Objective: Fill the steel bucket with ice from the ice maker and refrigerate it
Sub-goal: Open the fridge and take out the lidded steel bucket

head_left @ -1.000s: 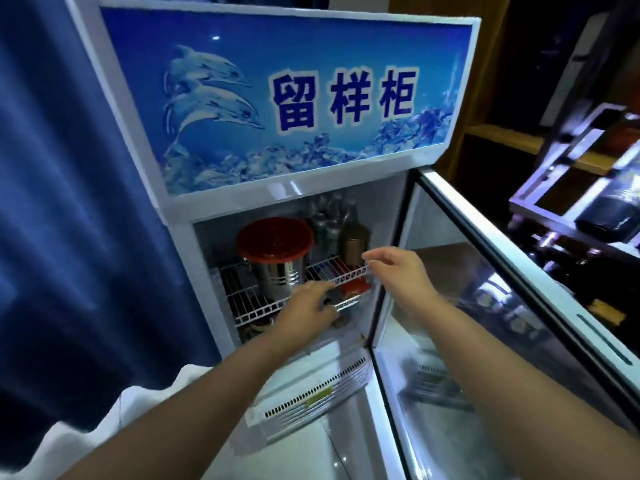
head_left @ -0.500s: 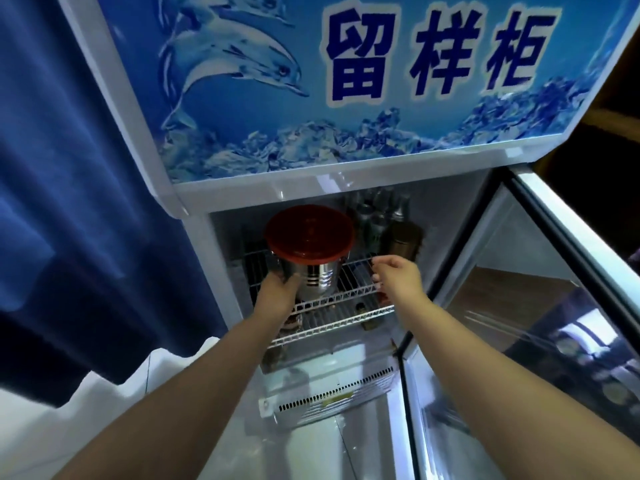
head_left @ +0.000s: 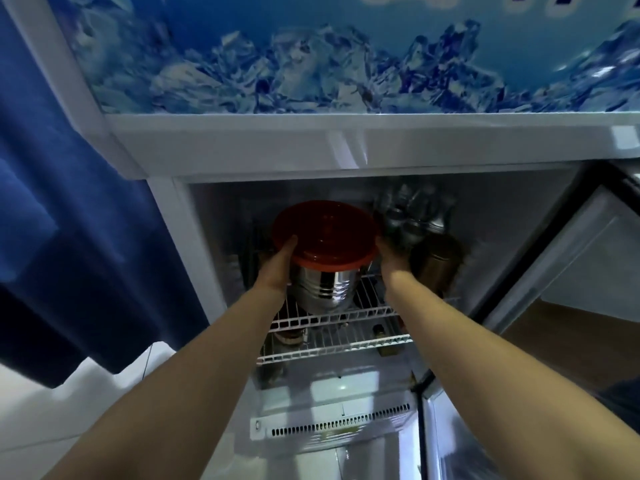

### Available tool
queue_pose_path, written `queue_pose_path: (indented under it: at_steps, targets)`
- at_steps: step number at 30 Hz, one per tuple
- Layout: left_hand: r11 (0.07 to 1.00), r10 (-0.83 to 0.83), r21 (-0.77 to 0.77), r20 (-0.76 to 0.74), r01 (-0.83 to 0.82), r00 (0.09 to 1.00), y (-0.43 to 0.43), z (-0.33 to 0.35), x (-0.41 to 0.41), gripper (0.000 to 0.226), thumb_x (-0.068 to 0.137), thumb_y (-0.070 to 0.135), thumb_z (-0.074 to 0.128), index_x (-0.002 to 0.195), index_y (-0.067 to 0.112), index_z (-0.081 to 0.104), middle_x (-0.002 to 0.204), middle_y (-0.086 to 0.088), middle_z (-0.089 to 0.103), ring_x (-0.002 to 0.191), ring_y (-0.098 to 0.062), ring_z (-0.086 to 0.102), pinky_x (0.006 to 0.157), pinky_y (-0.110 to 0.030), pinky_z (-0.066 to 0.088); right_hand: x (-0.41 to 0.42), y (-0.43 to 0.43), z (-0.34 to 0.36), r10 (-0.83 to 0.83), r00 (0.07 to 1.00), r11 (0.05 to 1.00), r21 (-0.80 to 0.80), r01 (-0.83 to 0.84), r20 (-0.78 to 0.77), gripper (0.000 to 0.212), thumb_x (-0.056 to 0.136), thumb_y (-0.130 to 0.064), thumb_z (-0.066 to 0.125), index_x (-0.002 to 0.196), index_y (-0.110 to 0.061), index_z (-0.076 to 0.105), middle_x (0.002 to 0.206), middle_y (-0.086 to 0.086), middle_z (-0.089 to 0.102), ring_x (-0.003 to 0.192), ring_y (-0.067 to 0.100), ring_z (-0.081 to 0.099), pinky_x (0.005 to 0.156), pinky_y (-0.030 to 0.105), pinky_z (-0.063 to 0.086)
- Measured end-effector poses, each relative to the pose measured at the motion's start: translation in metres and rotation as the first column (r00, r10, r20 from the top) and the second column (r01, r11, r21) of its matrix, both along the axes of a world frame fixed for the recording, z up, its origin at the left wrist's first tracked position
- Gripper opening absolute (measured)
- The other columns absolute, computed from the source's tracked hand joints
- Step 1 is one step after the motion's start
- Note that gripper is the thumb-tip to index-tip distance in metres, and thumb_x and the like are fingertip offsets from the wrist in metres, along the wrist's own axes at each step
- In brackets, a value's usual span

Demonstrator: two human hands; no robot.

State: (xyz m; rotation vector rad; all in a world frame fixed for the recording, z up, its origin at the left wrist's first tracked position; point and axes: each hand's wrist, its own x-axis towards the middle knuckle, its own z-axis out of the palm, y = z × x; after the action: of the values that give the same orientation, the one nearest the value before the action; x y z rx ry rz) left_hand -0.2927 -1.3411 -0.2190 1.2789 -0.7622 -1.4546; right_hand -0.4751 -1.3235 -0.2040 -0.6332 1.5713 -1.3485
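Steel bucket (head_left: 323,289) under red lid (head_left: 323,233), upright at the upper wire shelf (head_left: 346,319) inside the fridge (head_left: 242,147), left hand (head_left: 278,263) clasping its left side, thumb against the lid rim, right hand (head_left: 393,261) clasping its right side, fingers of both wrapped out of sight on the far side, brown jar (head_left: 437,261) just right.

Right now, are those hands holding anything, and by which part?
Yes. The left hand and the right hand hold the steel bucket by its opposite sides, just under the rim of its red lid.
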Motion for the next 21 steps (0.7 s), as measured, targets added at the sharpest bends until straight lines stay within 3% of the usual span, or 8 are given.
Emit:
queue_pose_path:
  at_steps: [2, 4, 7, 14, 16, 18, 21]
  targets:
    - [0.998, -0.056, -0.007, -0.002, 0.056, 0.998, -0.002, -0.003, 0.003, 0.042, 0.085, 0.038, 0.064, 0.123, 0.024, 0.055, 0.117, -0.001, 0.064, 0.099, -0.016, 0.060, 0.090, -0.036, 0.047, 0.001, -0.004, -0.006, 0.017, 0.998, 0.999, 0.045, -0.020, 0.068, 0.054, 0.093, -0.045, 0.050, 0.135, -0.011, 0.049, 0.122, 0.009, 0.054, 0.112, 0.025, 0.049, 0.088, 0.034, 0.041]
    - [0.996, -0.089, 0.008, -0.006, 0.089, 0.996, -0.002, -0.004, 0.004, 0.033, 0.086, 0.039, 0.062, 0.117, 0.030, 0.054, 0.103, 0.009, 0.063, 0.089, -0.007, 0.057, 0.080, -0.034, 0.044, 0.002, -0.007, -0.011, 0.045, 0.988, 0.997, 0.056, -0.054, 0.147, 0.059, 0.090, -0.051, 0.050, 0.138, -0.017, 0.046, 0.135, 0.007, 0.051, 0.124, 0.026, 0.045, 0.102, 0.040, 0.037]
    - [0.994, -0.113, 0.018, 0.007, 0.112, 0.994, -0.006, -0.005, 0.004, 0.050, 0.087, 0.039, 0.061, 0.132, 0.028, 0.045, 0.107, 0.009, 0.060, 0.089, -0.004, 0.054, 0.081, -0.036, 0.041, 0.005, -0.009, -0.014, 0.078, 0.970, 0.995, 0.042, -0.089, 0.229, 0.056, 0.090, -0.053, 0.050, 0.137, -0.021, 0.047, 0.137, 0.009, 0.051, 0.125, 0.028, 0.046, 0.107, 0.048, 0.036]
    - [0.998, -0.054, 0.022, -0.006, 0.054, 0.999, 0.000, 0.000, 0.001, 0.058, 0.086, 0.028, 0.064, 0.139, 0.019, 0.041, 0.115, 0.003, 0.061, 0.083, -0.003, 0.055, 0.062, -0.024, 0.042, 0.006, 0.001, -0.007, 0.027, 0.938, 1.000, -0.002, -0.028, 0.346, 0.041, 0.094, -0.042, 0.050, 0.130, -0.021, 0.051, 0.120, 0.006, 0.060, 0.097, 0.021, 0.058, 0.075, 0.034, 0.050]
    - [0.999, -0.035, 0.007, -0.022, 0.035, 0.999, 0.004, 0.004, -0.001, 0.060, 0.086, 0.026, 0.064, 0.140, 0.017, 0.039, 0.126, -0.004, 0.058, 0.087, -0.008, 0.058, 0.065, -0.026, 0.044, 0.008, 0.007, -0.002, 0.019, 0.932, 1.000, -0.023, -0.011, 0.361, 0.040, 0.094, -0.041, 0.049, 0.130, -0.021, 0.051, 0.119, 0.006, 0.061, 0.098, 0.022, 0.059, 0.071, 0.032, 0.050]
    - [0.999, -0.023, -0.023, -0.026, 0.023, 0.999, 0.007, 0.011, -0.001, 0.061, 0.087, 0.024, 0.064, 0.141, 0.017, 0.037, 0.131, -0.007, 0.056, 0.099, -0.018, 0.059, 0.080, -0.034, 0.048, 0.009, 0.013, 0.004, 0.025, 0.929, 0.999, -0.054, -0.005, 0.369, 0.040, 0.095, -0.040, 0.049, 0.130, -0.021, 0.051, 0.118, 0.006, 0.062, 0.100, 0.022, 0.060, 0.070, 0.031, 0.049]
    - [0.999, -0.039, -0.030, 0.001, 0.039, 0.999, 0.014, 0.022, -0.001, 0.064, 0.086, 0.028, 0.065, 0.142, 0.019, 0.034, 0.135, -0.008, 0.053, 0.117, -0.027, 0.054, 0.101, -0.047, 0.043, 0.009, 0.026, 0.015, 0.048, 0.930, 0.994, -0.108, -0.008, 0.365, 0.034, 0.094, -0.040, 0.049, 0.123, -0.022, 0.055, 0.104, 0.001, 0.067, 0.092, 0.017, 0.062, 0.070, 0.029, 0.047]
